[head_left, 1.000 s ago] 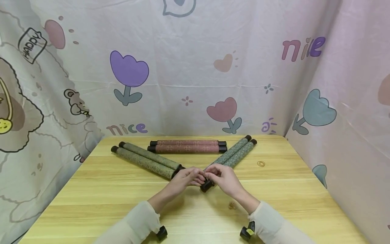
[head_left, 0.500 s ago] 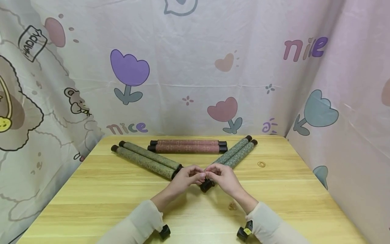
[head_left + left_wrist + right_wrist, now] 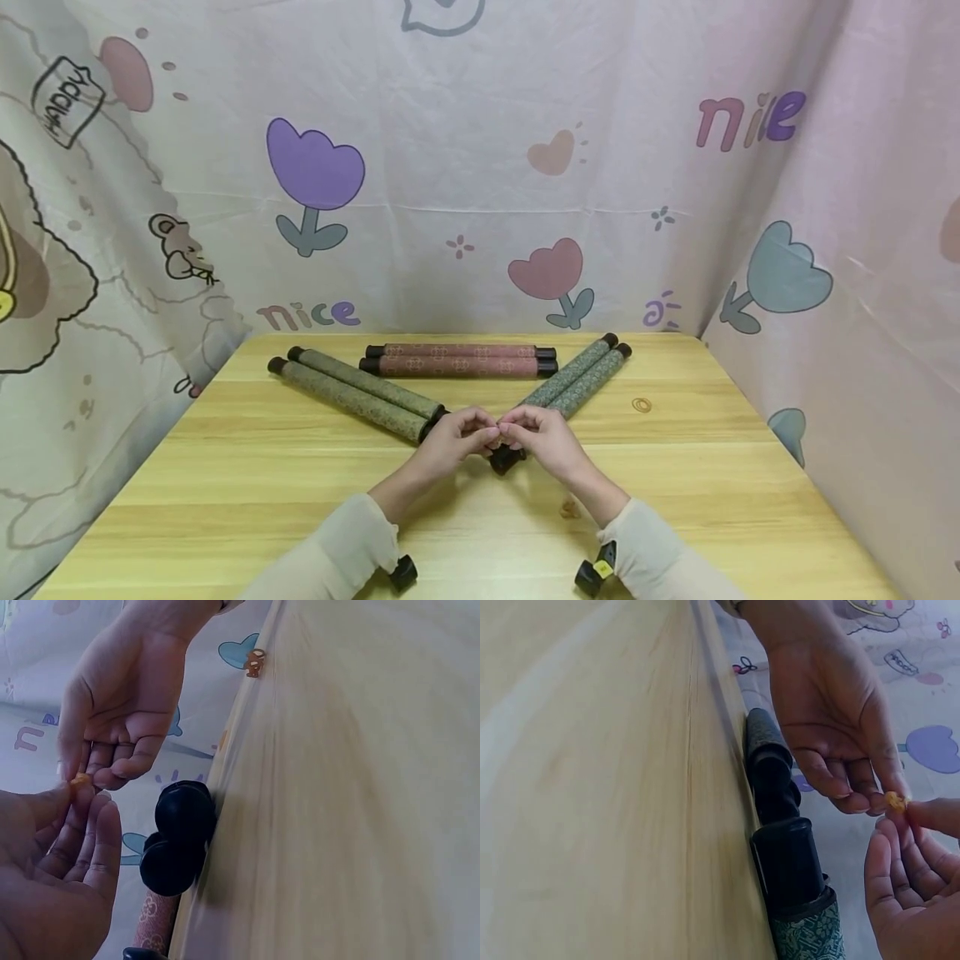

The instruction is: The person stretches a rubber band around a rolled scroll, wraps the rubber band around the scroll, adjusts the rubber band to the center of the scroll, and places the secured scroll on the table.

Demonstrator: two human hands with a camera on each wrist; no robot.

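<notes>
My left hand (image 3: 442, 446) and right hand (image 3: 555, 442) meet fingertip to fingertip over the near end of a dark green rolled scroll (image 3: 568, 377). Between their thumbs and forefingers they pinch a small orange-yellow rubber band (image 3: 896, 801), bunched up and mostly covered by the fingertips. The band (image 3: 80, 780) shows as a small spot in the left wrist view. The scroll's two rollers lie side by side, ending in black knobs (image 3: 787, 859). An olive rolled scroll (image 3: 352, 404) lies slanted at the left, its near end beside my left hand.
At the back of the wooden table (image 3: 247, 517) lies a red patterned rolled scroll (image 3: 459, 367). A loose tan rubber band (image 3: 642, 405) rests at the right, and a small heap of bands (image 3: 570, 508) below my right forearm. Printed curtains (image 3: 450, 167) surround the table.
My left thumb and fingers have drawn together into a pinch at the right fingertips. The right hand keeps its pinch and has hardly moved; the scrolls stay put.
</notes>
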